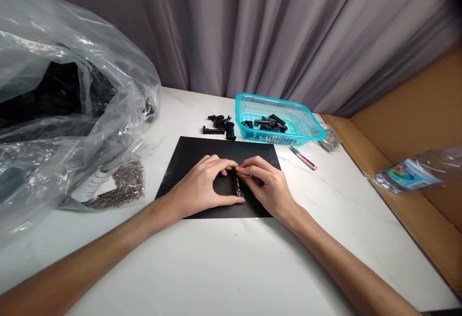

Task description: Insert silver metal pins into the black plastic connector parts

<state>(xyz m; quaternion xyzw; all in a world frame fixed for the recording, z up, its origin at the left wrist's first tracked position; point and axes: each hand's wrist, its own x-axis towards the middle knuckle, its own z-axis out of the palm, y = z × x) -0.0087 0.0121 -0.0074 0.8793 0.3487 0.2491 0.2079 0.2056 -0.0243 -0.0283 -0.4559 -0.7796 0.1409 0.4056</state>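
Observation:
Over a black mat (224,147), my left hand (198,183) grips a small, narrow black plastic part (237,183) between thumb and fingertips, one at each end. The part stands lengthwise away from me. My right hand (269,183) is closed at its far right side, pinching a thin, shiny metal piece (249,175) that reaches toward the part. Too little of that metal piece shows to tell its kind. Beyond the mat lie several similar loose black plastic parts (220,125).
A blue plastic basket (306,118) holds more black parts. Pink-handled snips (303,157) lie to its right. On the left stand a large clear bag (119,56) and a bag of small metal pieces (126,186). A plastic bottle (411,174) lies in a cardboard box (426,113) at right.

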